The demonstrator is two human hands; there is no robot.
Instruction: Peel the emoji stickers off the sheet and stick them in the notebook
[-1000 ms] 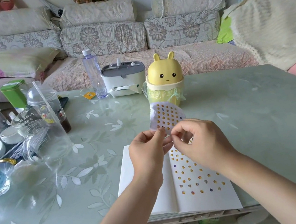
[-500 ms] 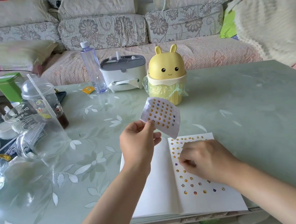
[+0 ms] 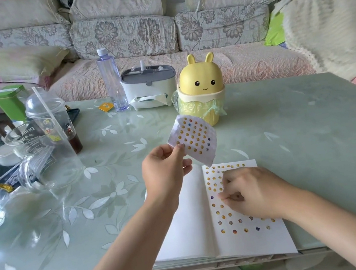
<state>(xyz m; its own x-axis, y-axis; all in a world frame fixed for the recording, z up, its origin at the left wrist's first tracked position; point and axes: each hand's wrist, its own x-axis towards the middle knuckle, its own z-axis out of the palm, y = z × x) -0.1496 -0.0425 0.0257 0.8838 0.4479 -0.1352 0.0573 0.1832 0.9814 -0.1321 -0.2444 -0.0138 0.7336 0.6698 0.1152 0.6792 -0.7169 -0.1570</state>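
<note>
Sticker sheet (image 3: pixel 193 140) hangs pinched in the left hand (image 3: pixel 166 171), just above the notebook (image 3: pixel 191 226). The right hand (image 3: pixel 253 192) curls its fingertips (image 3: pixel 223 195) onto the right page; whether a sticker lies under them I cannot tell. Better to press it flat, in line with the rows. Beyond, the bunny bin (image 3: pixel 201 84) holds a liner (image 3: pixel 189 107), and the domed cup (image 3: pixel 52 115) a little dark drink (image 3: pixel 75 143).

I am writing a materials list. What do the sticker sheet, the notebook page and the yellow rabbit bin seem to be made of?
Sticker sheet: thin coated paper, probably; it curls where the left hand pinches it. Notebook page: matte white paper, lying flat. Yellow rabbit bin: smooth moulded plastic, likely, with a soft sheen.
</note>
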